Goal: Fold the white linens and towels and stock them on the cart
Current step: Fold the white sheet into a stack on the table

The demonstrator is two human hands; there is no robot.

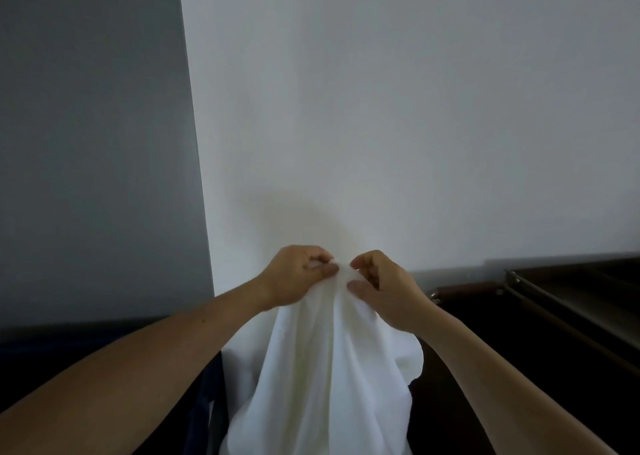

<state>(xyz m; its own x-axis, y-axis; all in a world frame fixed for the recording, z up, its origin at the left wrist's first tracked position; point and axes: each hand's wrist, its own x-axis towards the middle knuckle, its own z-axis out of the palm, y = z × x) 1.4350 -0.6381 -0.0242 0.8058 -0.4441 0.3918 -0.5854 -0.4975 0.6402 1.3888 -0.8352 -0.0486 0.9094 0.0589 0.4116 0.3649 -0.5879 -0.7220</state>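
Observation:
A white towel (322, 368) hangs in loose folds from both my hands in the lower middle of the view, its lower end running out of the frame. My left hand (298, 274) pinches the towel's top edge between thumb and fingers. My right hand (384, 288) pinches the same edge right beside it, thumb in front of the cloth. The two hands are almost touching at the towel's top. The cart (568, 302) shows as dark shelves and rails to the right of the towel.
A white wall (398, 108) fills the view ahead, with a grey panel (93, 143) on the left. A dark blue fabric edge (204, 395) stands at the lower left behind the towel. A brown handle (464, 288) lies along the cart's near end.

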